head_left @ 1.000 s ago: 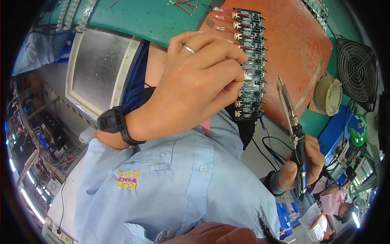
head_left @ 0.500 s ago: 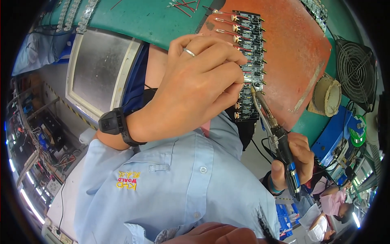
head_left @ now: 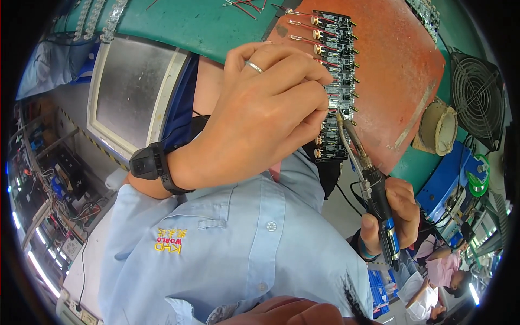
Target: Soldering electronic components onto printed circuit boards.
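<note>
My right hand (head_left: 402, 216) grips a soldering iron (head_left: 374, 181) with a thin metal tube along its side. The iron's tip rests at a strip of black circuit boards (head_left: 340, 59), on its lower half. My left hand (head_left: 276, 103), with a ring and a black wristwatch (head_left: 151, 162), is closed in a pinch at the strip's left edge. What its fingertips hold is hidden behind the knuckles. Round brass-coloured parts and red wires (head_left: 303, 26) with small clear ends stick out along the strip's left side.
An orange-red mat (head_left: 390, 81) lies under the strip on a green bench. Loose red wires (head_left: 244, 6) lie at the far edge. To the right stand a round tan holder (head_left: 439, 130), a black fan (head_left: 476, 97) and a blue box (head_left: 444, 181). A framed panel (head_left: 135, 89) is at left.
The strip of boards and my left hand have shifted slightly to the right. The iron's tip has moved a little with them, still at the boards. Both grips look the same.
</note>
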Motion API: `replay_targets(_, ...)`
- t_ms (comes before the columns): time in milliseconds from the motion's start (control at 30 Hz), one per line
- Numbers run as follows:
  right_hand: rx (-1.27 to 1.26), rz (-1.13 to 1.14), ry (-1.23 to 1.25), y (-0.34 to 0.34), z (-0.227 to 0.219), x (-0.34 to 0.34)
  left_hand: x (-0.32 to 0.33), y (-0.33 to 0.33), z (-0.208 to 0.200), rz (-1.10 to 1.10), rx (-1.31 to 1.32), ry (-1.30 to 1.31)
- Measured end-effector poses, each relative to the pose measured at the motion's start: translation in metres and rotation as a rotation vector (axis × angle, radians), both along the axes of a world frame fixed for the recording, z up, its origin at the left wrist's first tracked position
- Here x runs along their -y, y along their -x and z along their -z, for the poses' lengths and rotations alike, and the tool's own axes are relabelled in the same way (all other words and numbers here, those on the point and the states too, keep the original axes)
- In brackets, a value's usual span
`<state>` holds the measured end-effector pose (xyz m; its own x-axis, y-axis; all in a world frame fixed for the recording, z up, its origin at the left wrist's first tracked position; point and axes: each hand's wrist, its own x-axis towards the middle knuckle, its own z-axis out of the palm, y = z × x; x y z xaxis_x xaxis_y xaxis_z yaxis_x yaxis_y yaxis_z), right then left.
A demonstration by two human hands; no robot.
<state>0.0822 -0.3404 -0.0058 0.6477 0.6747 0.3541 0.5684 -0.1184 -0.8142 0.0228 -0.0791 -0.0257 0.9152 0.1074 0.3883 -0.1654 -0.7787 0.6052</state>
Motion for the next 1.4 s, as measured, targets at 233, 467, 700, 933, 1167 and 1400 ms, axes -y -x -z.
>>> replay_targets(233,0.034,-0.097,0.073,-0.007,-0.008,0.005,0.0,-0.001,0.0,0.003,0.011,-0.01)
replay_targets(467,0.016,0.012,-0.043,-0.002,-0.002,0.012,0.001,-0.001,0.0,-0.004,0.003,-0.013)
replay_targets(700,0.004,-0.007,-0.026,-0.004,-0.001,0.013,0.001,0.0,0.0,-0.008,-0.002,-0.013)
replay_targets(933,-0.037,0.251,-0.235,-0.006,0.02,0.014,-0.005,0.002,-0.007,0.03,-0.013,-0.015)
replay_targets(1167,-0.129,0.403,-0.509,-0.045,0.058,0.028,-0.069,-0.018,-0.072,-0.154,0.065,-0.23)
replay_targets(1400,-0.092,0.42,-0.673,-0.057,0.07,0.025,-0.124,-0.169,-0.112,-0.213,0.249,-0.48)
